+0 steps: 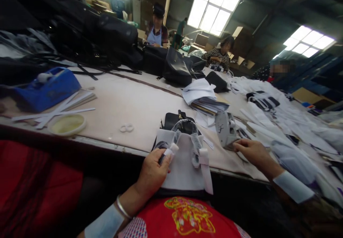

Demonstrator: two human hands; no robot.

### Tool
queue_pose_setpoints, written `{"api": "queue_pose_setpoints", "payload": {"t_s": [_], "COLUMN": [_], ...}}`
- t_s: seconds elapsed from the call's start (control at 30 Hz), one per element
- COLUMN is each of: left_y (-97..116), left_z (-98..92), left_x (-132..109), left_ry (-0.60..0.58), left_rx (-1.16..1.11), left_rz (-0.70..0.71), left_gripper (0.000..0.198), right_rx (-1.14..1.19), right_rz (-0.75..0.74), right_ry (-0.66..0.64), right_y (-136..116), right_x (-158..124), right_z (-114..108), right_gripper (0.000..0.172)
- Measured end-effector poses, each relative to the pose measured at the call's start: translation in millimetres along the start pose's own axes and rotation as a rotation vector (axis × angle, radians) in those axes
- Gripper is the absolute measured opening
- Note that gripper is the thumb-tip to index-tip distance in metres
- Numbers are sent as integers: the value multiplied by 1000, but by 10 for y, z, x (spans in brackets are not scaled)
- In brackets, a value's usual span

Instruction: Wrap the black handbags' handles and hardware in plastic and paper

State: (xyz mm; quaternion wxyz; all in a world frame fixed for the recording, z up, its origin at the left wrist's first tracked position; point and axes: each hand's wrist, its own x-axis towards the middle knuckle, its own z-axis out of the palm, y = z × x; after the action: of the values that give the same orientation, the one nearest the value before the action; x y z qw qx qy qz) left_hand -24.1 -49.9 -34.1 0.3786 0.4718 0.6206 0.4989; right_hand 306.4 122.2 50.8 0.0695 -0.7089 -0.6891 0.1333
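A black bag (179, 120) with a white sheet (184, 166) over its front leans at the table's front edge. Clear plastic covers its handle. My left hand (155, 170) is closed on a strap end wrapped in white foam (171, 148), at the bag's left side. Another white wrap (204, 156) hangs at the bag's right side. To the right, my right hand (250, 152) has its fingers pinched at the lower edge of a grey tape dispenser (223, 129); whatever is between the fingertips is too small to tell.
Papers (202, 95) are stacked behind the bag. A blue tape dispenser (48, 91), white strips (61, 107), a round dish (66, 124) and two small rings (126, 128) lie left. Black bags (177, 66) and white material (268, 91) cover the back and right. Several people work beyond.
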Motion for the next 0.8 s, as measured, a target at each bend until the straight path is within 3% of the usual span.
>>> {"api": "queue_pose_setpoints", "payload": {"t_s": [0.13,0.2,0.3,0.43,0.8], "left_y": [-4,4,-2,-50,-89], "left_z": [32,39,40,57,131], "left_x": [-20,-38,-57,-52,-52], "left_ry": [22,48,89,125,185], "left_rx": [177,288,407,493,735], "left_rz": [102,166,255,298,332], "left_gripper": [28,26,24,22,18], "right_rx": [348,462,511,490,455], "right_rz": [-406,-461,-428,-359,-105], "right_ry": [-343,-473,-517,-483,-454], "right_y": [-943,-1343,-1674,-1758,-1782], "right_x": [-532,-737,-891,-889,-864], "right_z": [37,222,608,936,1033], "right_gripper": [27,26,28,30,33]}}
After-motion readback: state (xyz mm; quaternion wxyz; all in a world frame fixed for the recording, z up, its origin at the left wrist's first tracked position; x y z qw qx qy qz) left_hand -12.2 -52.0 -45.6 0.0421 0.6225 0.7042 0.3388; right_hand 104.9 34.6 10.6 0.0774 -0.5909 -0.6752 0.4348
